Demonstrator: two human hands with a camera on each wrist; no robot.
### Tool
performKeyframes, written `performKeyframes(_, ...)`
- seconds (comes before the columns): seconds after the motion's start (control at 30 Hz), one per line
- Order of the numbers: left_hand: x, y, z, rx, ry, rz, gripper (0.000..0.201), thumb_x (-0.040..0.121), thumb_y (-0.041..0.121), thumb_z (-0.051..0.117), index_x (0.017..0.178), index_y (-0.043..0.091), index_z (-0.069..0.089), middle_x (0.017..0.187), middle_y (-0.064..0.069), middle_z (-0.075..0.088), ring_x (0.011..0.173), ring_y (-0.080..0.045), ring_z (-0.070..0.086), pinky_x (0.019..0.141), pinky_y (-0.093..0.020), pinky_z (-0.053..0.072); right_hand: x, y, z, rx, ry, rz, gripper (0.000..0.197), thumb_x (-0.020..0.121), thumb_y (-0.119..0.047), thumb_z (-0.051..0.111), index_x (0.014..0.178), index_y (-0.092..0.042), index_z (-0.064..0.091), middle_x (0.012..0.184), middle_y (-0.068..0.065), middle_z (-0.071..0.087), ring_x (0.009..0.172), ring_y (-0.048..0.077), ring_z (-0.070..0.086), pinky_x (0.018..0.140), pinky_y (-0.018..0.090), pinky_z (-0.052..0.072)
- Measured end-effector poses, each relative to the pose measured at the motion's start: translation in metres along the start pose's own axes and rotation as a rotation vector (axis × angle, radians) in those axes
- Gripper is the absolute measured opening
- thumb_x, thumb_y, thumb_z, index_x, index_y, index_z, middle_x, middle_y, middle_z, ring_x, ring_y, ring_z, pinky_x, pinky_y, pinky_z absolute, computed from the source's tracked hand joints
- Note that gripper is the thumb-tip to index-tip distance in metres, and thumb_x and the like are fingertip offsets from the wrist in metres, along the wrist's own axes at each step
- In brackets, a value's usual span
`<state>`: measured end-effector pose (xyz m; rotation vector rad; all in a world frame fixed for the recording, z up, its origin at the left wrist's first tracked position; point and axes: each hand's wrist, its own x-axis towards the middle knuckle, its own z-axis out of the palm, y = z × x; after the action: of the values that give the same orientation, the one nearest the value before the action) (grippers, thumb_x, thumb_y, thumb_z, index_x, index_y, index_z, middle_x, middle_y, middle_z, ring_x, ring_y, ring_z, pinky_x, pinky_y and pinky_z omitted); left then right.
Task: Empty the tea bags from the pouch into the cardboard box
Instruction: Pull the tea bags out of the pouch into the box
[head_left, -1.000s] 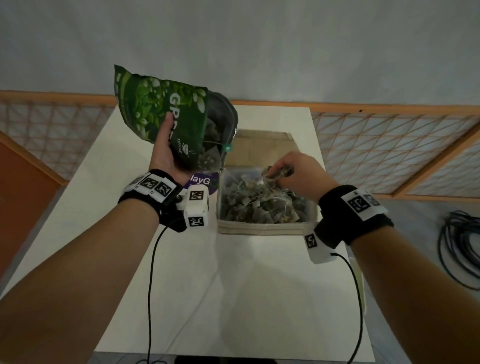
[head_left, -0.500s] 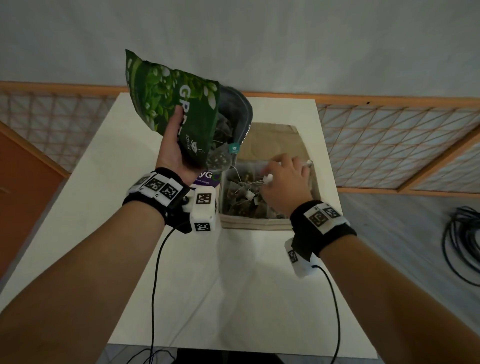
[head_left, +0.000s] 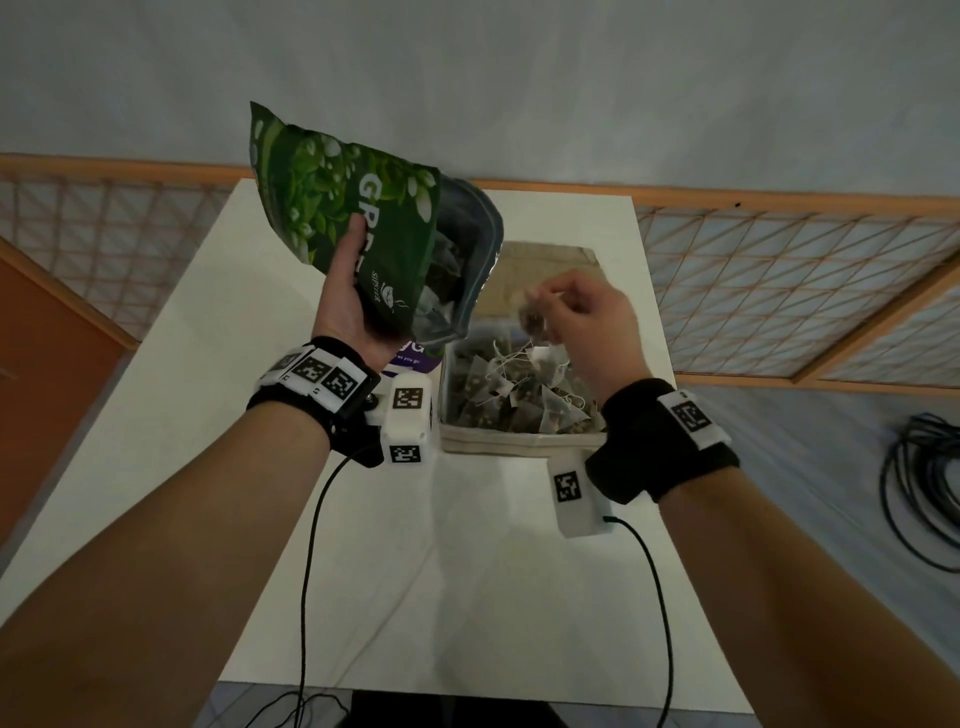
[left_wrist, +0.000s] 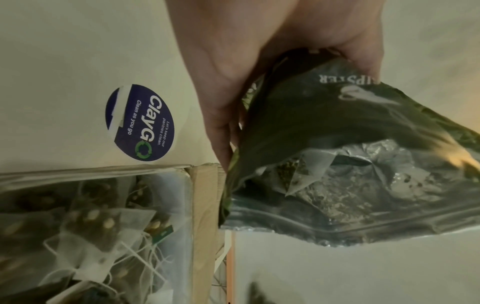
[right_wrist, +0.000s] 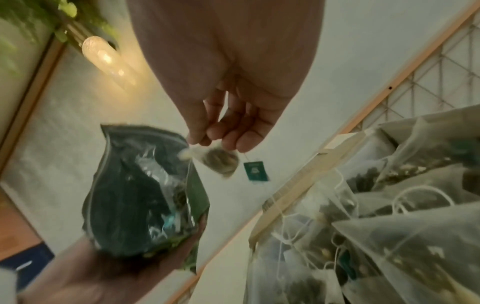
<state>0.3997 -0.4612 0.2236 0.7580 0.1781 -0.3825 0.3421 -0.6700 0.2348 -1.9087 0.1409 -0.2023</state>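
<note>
Dim, flat room light thruout, w/ a warm lamp (right_wrist: 103, 57) glare seen in right wrist view, motion blur on the pouch (right_wrist: 145, 191), and edges bent by wide-angle lenses.

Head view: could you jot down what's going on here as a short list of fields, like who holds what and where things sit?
left hand: grips the green pouch, tilted, its open mouth towards the box
right hand: pinches one tea bag above the box, its green tag dangling on a string
cardboard box: on the white table, holds a heap of pyramid tea bags
pouch contents: some tea bags still inside
sticker: round, blue, on the table beside the box
</note>
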Motion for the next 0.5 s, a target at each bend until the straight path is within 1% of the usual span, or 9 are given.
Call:
performKeyframes(0.07, -0.002, 0.000, -0.003, -0.003, -0.008, -0.007, 0.062, 0.092, 0.062, 0.053, 0.137, 0.019, 0.060, 0.138, -0.013, 0.063, 0.128, -0.034, 0.058, 0.112, -0.057, 0.040, 0.001, 0.003, -0.009, 0.026, 0.059, 0.000, 0.013, 0.087, -0.034, 0.067, 0.077, -0.025, 0.063, 0.069, 0.012, 0.059, 0.062, 0.019, 0.053, 0.062, 0.035, 0.051)
performKeyframes(0.1, -0.002, 0.000, -0.004, -0.006, -0.008, -0.005, 0.063, 0.092, 0.062, 0.052, 0.137, 0.019, 0.060, 0.138, -0.013, 0.063, 0.128, -0.034, 0.058, 0.111, -0.057, 0.041, 0.002, 0.007, -0.012, 0.008, 0.076, 0.012, 0.015, 0.086, -0.035, 0.067, 0.078, -0.024, 0.063, 0.067, 0.011, 0.056, 0.062, 0.019, 0.051, 0.061, 0.034, 0.049)
performKeyframes(0.17, -0.004, 0.000, -0.006, -0.016, -0.006, -0.002, 0.064, 0.091, 0.063, 0.052, 0.138, 0.020, 0.059, 0.138, -0.014, 0.062, 0.128, -0.034, 0.059, 0.110, -0.057, 0.042, 0.003, 0.021, -0.015, -0.137, 0.075, 0.030, 0.018, 0.086, -0.038, 0.065, 0.082, -0.021, 0.065, 0.067, 0.001, 0.052, 0.061, 0.013, 0.049, 0.061, 0.029, 0.044)
performKeyframes(0.2, -0.005, 0.000, -0.006, -0.019, -0.006, -0.003, 0.064, 0.091, 0.064, 0.052, 0.138, 0.020, 0.059, 0.138, -0.014, 0.062, 0.128, -0.034, 0.059, 0.109, -0.058, 0.042, 0.003, 0.028, -0.016, -0.246, 0.051, 0.037, 0.021, 0.086, -0.040, 0.064, 0.083, -0.020, 0.066, 0.073, -0.001, 0.053, 0.064, 0.012, 0.050, 0.062, 0.025, 0.044)
performKeyframes(0.27, -0.006, 0.001, -0.005, -0.024, -0.013, -0.010, 0.065, 0.090, 0.065, 0.053, 0.138, 0.021, 0.059, 0.137, -0.014, 0.063, 0.127, -0.034, 0.059, 0.109, -0.058, 0.043, 0.002, 0.045, -0.014, -0.456, -0.031, 0.063, 0.026, 0.086, -0.044, 0.063, 0.087, -0.019, 0.069, 0.091, 0.001, 0.054, 0.082, 0.014, 0.055, 0.074, 0.028, 0.048)
performKeyframes(0.33, -0.007, 0.002, -0.003, -0.021, -0.030, -0.018, 0.064, 0.091, 0.065, 0.051, 0.136, 0.020, 0.060, 0.137, -0.014, 0.063, 0.126, -0.034, 0.060, 0.108, -0.056, 0.044, -0.003, 0.058, -0.011, -0.597, -0.121, 0.106, 0.032, 0.084, -0.049, 0.062, 0.090, -0.019, 0.071, 0.105, 0.004, 0.053, 0.102, 0.021, 0.052, 0.092, 0.038, 0.047)
performKeyframes(0.37, -0.008, 0.002, -0.002, -0.018, -0.032, -0.020, 0.063, 0.091, 0.064, 0.050, 0.134, 0.020, 0.062, 0.136, -0.014, 0.064, 0.126, -0.033, 0.060, 0.108, -0.055, 0.045, -0.005, 0.061, -0.009, -0.645, -0.139, 0.120, 0.034, 0.084, -0.051, 0.061, 0.091, -0.019, 0.071, 0.108, 0.005, 0.054, 0.108, 0.024, 0.049, 0.096, 0.041, 0.045)
performKeyframes(0.43, -0.009, 0.004, 0.000, -0.012, -0.038, -0.023, 0.063, 0.091, 0.064, 0.050, 0.134, 0.019, 0.062, 0.136, -0.014, 0.063, 0.127, -0.034, 0.059, 0.111, -0.055, 0.042, -0.008, 0.056, -0.004, -0.678, -0.077, 0.085, 0.031, 0.085, -0.048, 0.060, 0.094, -0.019, 0.069, 0.109, 0.006, 0.055, 0.109, 0.024, 0.047, 0.097, 0.041, 0.044)
performKeyframes(0.5, -0.009, 0.006, 0.002, -0.011, -0.050, -0.025, 0.064, 0.091, 0.062, 0.052, 0.137, 0.018, 0.060, 0.139, -0.014, 0.062, 0.130, -0.034, 0.057, 0.113, -0.056, 0.039, -0.009, 0.038, 0.003, -0.593, 0.063, -0.079, 0.019, 0.087, -0.034, 0.062, 0.096, -0.018, 0.065, 0.103, 0.002, 0.057, 0.099, 0.017, 0.049, 0.090, 0.033, 0.046)
